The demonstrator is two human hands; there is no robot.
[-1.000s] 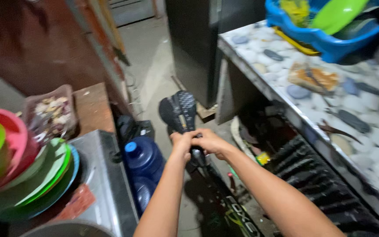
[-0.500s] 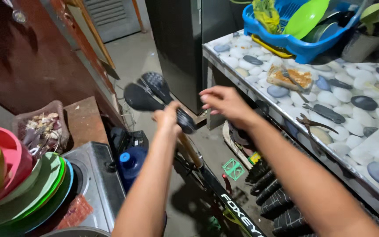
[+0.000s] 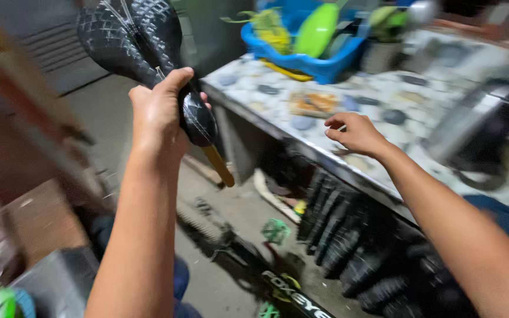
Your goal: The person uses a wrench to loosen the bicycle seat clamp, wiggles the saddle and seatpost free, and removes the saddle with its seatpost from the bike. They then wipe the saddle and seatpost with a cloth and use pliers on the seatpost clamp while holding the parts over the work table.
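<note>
Now, here is how things are sitting.

Left hand: the left hand (image 3: 159,115) is lifting a black bike saddle (image 3: 142,53) up high — the fingers are wrapping tight around its narrow nose.

Saddle: it is bumpy and black, with its wide back end pointing up and away toward the top left. A seat post (image 3: 219,166) is sticking out under it, slanting down to the right, brownish at the tip. The post is hanging in the air, well apart from the bike below.

Right hand: the right hand (image 3: 356,133) is reaching out over the edge of the counter (image 3: 384,112). It is holding nothing — the fingers are curling loosely, half open, just above the counter top.

Counter: its top is looking like round pebbles, pale and dark. A blue dish basket (image 3: 310,59) is sitting at the far end with a green plate (image 3: 316,29) standing inside.

Bike: a black bike frame (image 3: 278,282) is lying low, between the two arms, near the floor. A small green pedal (image 3: 277,229) is sitting just beside it.

Under the counter: black tyres (image 3: 349,235) are standing in a row, leaning close together.

Blur: the left side is too smeared to tell much.
</note>
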